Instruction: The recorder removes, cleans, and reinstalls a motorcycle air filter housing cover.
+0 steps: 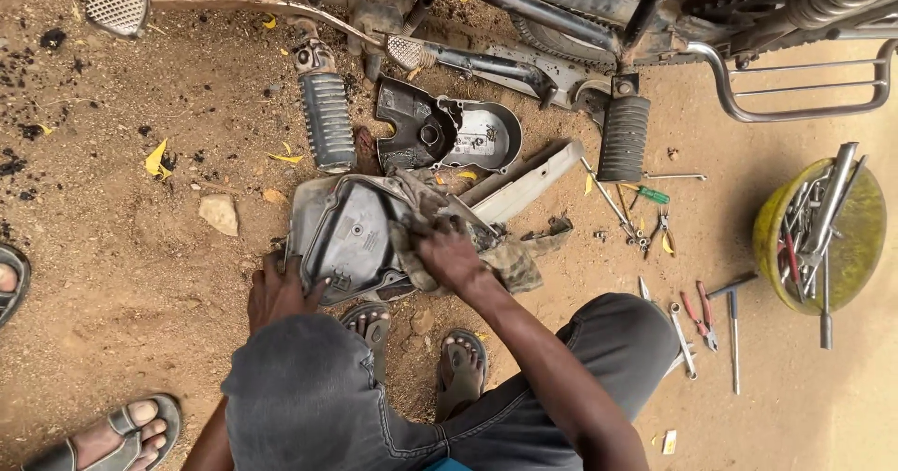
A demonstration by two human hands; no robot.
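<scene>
You crouched on the sandy ground [131,275] with a grey moulded side cover [341,237] lying flat in front of your sandalled feet. Your left hand [281,293] gripped the cover's near lower edge, fingers [316,290] curled over the rim and clamped on it. Your right hand [449,256] pressed a grimy rag [510,260] against the cover's right side, fingers closed together on the cloth. Judged from its thin, shaped shell, the cover was probably light and fairly stiff, but it could flex or crack if levered hard; oily film would make its face slippery, so the rim under your left fingers looked the sound place to hold. The rag was soft and limp and bunched under the palm. Just beyond your right fingers lay a dark metal engine casing [449,134] and a pale flat panel [528,181]; beyond those stood the motorcycle [599,13] with its ribbed footpegs [327,120]. Well to the right of your right hand, loose pliers and spanners [697,317] lay on the ground beside a yellow tub of tools [861,237].
</scene>
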